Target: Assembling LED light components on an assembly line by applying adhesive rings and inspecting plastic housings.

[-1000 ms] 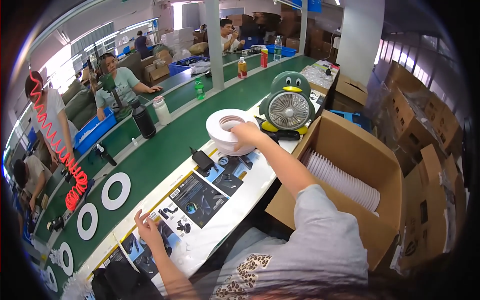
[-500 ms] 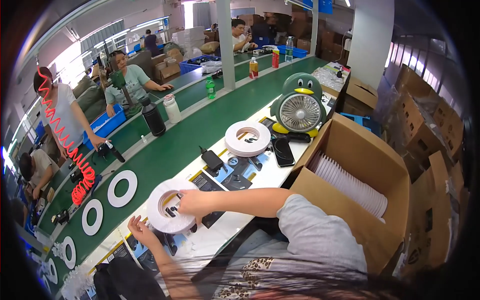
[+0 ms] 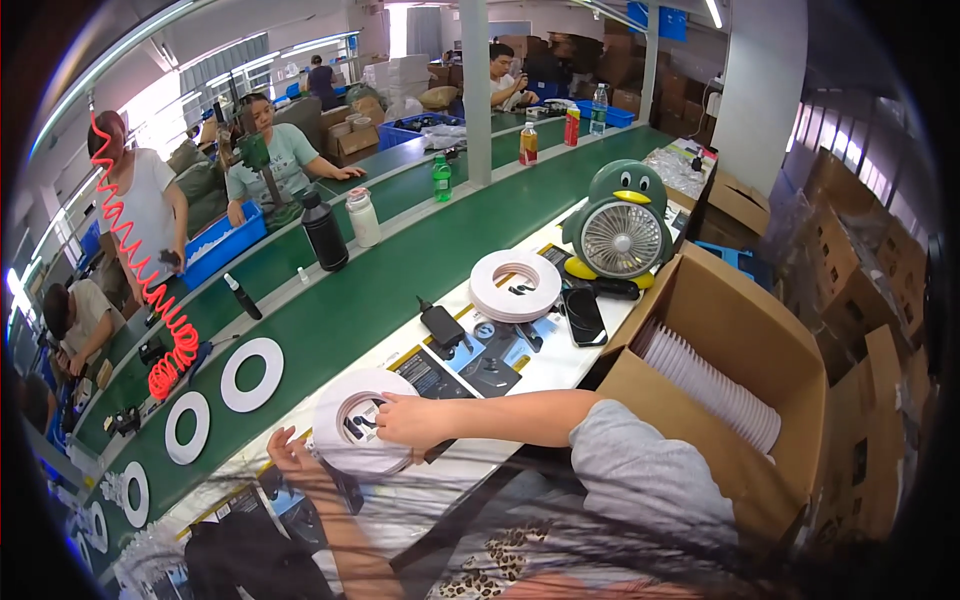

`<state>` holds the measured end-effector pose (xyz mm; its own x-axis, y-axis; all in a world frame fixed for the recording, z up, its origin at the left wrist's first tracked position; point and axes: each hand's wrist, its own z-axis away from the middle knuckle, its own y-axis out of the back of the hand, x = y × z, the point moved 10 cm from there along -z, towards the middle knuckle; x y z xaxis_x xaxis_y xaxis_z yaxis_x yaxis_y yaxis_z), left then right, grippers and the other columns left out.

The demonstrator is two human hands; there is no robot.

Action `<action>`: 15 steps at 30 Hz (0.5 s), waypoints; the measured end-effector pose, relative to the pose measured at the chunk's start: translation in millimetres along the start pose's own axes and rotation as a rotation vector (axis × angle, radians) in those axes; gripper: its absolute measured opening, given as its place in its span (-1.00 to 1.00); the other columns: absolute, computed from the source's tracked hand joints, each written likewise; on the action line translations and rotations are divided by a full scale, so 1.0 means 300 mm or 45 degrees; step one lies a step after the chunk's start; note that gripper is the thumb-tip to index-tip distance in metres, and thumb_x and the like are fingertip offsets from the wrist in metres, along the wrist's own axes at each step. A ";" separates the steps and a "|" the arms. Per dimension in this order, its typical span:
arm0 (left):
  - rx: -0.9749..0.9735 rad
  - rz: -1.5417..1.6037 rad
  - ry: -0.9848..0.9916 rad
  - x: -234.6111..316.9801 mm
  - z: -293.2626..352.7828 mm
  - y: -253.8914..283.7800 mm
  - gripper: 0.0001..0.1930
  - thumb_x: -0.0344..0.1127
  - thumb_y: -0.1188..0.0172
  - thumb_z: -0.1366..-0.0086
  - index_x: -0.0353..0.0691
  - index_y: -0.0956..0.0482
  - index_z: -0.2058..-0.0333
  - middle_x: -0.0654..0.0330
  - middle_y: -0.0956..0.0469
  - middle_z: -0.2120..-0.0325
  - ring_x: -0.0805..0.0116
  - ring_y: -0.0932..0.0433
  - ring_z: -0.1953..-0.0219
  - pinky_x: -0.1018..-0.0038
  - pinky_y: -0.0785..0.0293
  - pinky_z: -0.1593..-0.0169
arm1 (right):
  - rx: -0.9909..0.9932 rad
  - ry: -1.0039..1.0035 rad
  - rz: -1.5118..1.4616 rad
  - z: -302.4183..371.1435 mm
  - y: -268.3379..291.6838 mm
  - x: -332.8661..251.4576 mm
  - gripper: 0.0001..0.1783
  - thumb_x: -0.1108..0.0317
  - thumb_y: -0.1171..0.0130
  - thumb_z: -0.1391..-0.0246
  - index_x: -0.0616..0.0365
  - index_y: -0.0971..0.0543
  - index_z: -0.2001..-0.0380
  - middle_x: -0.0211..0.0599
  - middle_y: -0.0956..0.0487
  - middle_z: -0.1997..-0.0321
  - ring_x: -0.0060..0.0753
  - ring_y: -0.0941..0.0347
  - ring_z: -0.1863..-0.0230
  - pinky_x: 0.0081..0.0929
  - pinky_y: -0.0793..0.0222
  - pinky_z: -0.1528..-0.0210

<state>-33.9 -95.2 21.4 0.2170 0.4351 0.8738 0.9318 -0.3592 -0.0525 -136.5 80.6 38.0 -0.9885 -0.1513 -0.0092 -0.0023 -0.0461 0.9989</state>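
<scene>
While right hand [image 3: 412,422] is grasping nearer white ring stack [image 3: 329,420], well left of penguin fan [image 3: 618,225], and left hand [image 3: 298,464] is hovering empty farther left, one-sided hold is possibly risking rings sliding apart.

Thin white rings [image 3: 337,436] form a stack, holes facing up.
</scene>
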 end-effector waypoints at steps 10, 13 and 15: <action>0.017 -0.062 0.041 0.059 0.019 -0.018 -0.68 -0.49 0.07 -0.26 -0.24 -0.36 0.00 0.16 -0.49 0.15 0.45 -0.43 0.26 0.55 -0.35 0.21 | 0.260 -0.552 -0.400 0.170 0.230 0.327 -0.28 -0.04 -0.33 0.14 0.03 -0.46 -0.10 -0.15 -0.53 -0.02 -0.11 -0.46 -0.06 -0.22 -0.39 -0.07; -0.011 0.026 0.030 0.082 0.014 -0.024 -0.69 -0.51 0.06 -0.24 -0.26 -0.36 0.02 0.15 -0.48 0.16 0.44 -0.42 0.25 0.52 -0.37 0.16 | 0.330 -0.947 -0.157 0.293 0.238 0.546 -0.51 0.03 -0.21 0.00 0.08 -0.54 0.05 -0.23 -0.61 0.16 -0.15 -0.53 0.08 -0.24 -0.44 0.07; -0.051 -0.003 0.100 0.098 0.020 -0.051 -0.71 -0.51 0.10 -0.28 -0.29 -0.33 0.02 0.13 -0.46 0.14 0.41 -0.41 0.16 0.48 -0.37 0.05 | 0.227 -1.041 -0.076 0.326 0.165 0.630 -0.53 0.02 -0.18 -0.02 0.13 -0.53 0.11 -0.19 -0.61 0.22 -0.13 -0.54 0.12 -0.21 -0.46 0.14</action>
<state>-40.1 -71.9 45.0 0.1896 0.3707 0.9092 0.9195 -0.3917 -0.0321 -338.3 146.4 90.2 -0.7843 0.6131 -0.0951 -0.0141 0.1358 0.9906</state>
